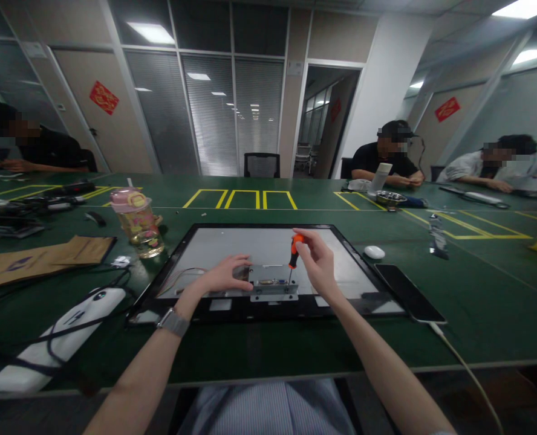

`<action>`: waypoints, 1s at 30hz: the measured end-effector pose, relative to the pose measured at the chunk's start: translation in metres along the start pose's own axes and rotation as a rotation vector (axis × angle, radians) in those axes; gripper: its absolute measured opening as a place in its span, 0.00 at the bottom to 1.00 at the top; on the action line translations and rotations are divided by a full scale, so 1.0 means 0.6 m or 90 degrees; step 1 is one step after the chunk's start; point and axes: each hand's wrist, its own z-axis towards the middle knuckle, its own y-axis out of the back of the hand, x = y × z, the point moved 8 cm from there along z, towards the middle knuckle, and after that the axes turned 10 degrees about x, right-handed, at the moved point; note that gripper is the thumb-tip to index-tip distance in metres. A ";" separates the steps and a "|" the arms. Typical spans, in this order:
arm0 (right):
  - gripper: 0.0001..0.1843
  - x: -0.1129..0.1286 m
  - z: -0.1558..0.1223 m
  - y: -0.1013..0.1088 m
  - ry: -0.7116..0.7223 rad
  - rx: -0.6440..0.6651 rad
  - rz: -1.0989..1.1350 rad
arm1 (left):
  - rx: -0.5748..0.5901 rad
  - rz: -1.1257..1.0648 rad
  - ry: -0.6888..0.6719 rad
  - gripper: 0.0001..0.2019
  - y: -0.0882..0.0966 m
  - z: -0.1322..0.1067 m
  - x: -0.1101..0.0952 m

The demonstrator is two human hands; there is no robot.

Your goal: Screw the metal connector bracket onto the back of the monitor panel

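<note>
A flat display panel (214, 241) with a black frame lies on the green table in front of me. On its near half sits a metal bracket (273, 290) with connector ports along it. My right hand (319, 260) grips an orange and black screwdriver (294, 249) by its handle. The screwdriver stands nearly upright, its tip down at the right part of the bracket. My left hand (225, 275) rests at the bracket's left end, fingers stretched out and apart. Thin wires (178, 279) run over the panel left of that hand.
Left of the panel stand a pink-lidded drink bottle (136, 223), a white power strip (64, 338) with black cables, and a brown paper bag (46, 260). To the right lie a phone (407, 290) on a cable and a white earbud case (374, 252). Several people sit across the table.
</note>
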 end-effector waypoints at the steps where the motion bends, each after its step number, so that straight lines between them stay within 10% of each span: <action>1: 0.12 -0.002 0.001 -0.001 0.001 -0.002 0.000 | 0.001 -0.003 0.000 0.36 0.000 0.000 0.000; 13: 0.12 -0.027 0.005 -0.005 -0.034 0.018 0.222 | 0.000 -0.009 -0.002 0.36 0.001 -0.002 -0.001; 30: 0.10 -0.010 0.004 0.002 -0.029 -0.011 0.074 | 0.005 -0.011 0.007 0.37 0.000 -0.001 0.000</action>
